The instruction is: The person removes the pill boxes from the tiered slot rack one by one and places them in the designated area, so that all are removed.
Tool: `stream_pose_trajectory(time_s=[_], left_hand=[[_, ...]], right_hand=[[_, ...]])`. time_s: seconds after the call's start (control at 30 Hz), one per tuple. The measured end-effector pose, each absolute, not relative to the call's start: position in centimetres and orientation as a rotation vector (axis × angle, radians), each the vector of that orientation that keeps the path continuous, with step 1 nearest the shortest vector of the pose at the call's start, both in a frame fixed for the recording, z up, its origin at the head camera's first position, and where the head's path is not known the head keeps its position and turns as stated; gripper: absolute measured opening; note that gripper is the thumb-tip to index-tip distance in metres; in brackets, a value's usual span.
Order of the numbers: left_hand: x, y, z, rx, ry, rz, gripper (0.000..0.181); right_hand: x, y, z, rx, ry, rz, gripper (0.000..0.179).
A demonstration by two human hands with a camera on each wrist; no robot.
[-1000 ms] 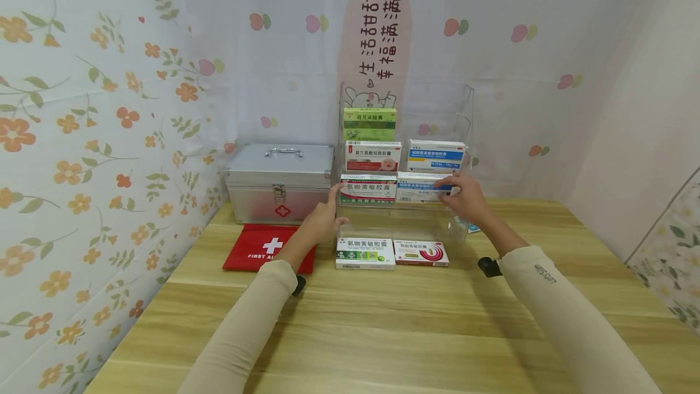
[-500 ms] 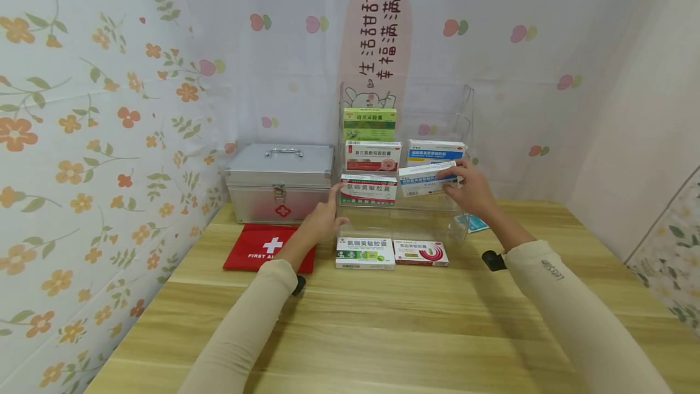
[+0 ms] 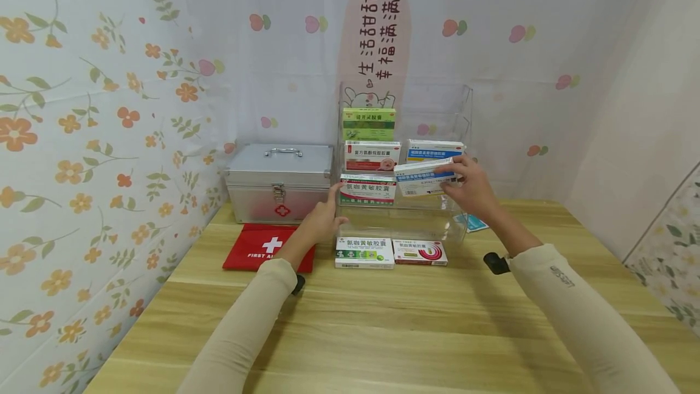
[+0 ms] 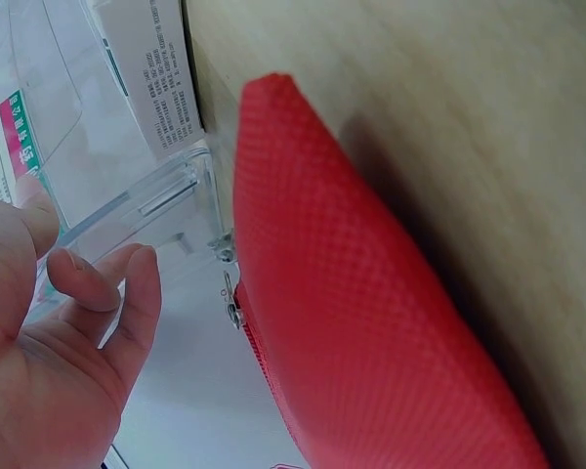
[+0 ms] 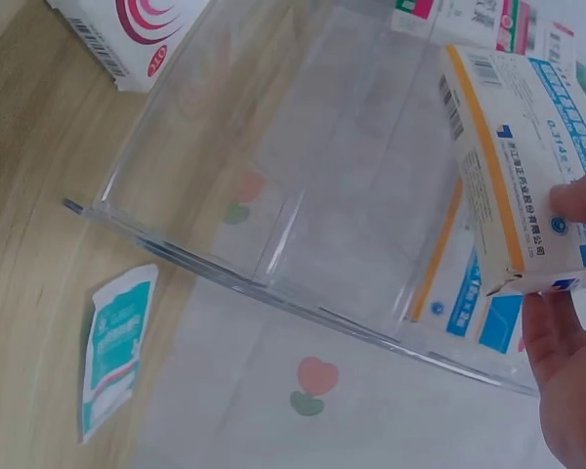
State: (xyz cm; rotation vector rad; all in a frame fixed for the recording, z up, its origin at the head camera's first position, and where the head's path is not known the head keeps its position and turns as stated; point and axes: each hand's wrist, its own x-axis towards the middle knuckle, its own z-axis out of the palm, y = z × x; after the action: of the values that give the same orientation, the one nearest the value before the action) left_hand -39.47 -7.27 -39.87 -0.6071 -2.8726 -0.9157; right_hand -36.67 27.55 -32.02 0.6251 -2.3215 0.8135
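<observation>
My right hand [image 3: 474, 187] pinches a blue-and-white medicine box [image 3: 420, 181] near its right end. The box is tilted, in front of the clear tiered display stand [image 3: 401, 219]. In the right wrist view, thumb and fingers grip the box [image 5: 527, 186] on opposite faces, with a similar box [image 5: 467, 303] behind it in the stand. My left hand [image 3: 321, 221] is at the stand's left side, its index finger extended by the left end of a white, red and green medicine box [image 3: 368, 191]. In the left wrist view, the left hand [image 4: 68, 342] has loosely bent fingers and holds nothing.
Two medicine boxes, one white and green [image 3: 364, 252], one white and pink [image 3: 420, 252], are at the stand's foot. A silver first-aid case [image 3: 257, 194] and a red pouch [image 3: 240, 254] lie left. A teal packet [image 3: 476, 223] lies right. Higher tiers hold more boxes, including a green one [image 3: 369, 124].
My right hand has lifted the blue-and-white box out of its tier slot and tilted it, then shifted it slightly left. The left hand stays at the stand's left edge.
</observation>
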Motion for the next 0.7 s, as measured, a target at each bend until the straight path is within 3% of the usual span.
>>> stream_pose_trajectory(time_s=[0.7], left_hand=[[-39.5,-7.3,-40.0,-0.589,-2.882,-0.926,0.090]], right_hand=[[-34.2,28.3,-33.4,0.544,-2.240,1.003,0.036]])
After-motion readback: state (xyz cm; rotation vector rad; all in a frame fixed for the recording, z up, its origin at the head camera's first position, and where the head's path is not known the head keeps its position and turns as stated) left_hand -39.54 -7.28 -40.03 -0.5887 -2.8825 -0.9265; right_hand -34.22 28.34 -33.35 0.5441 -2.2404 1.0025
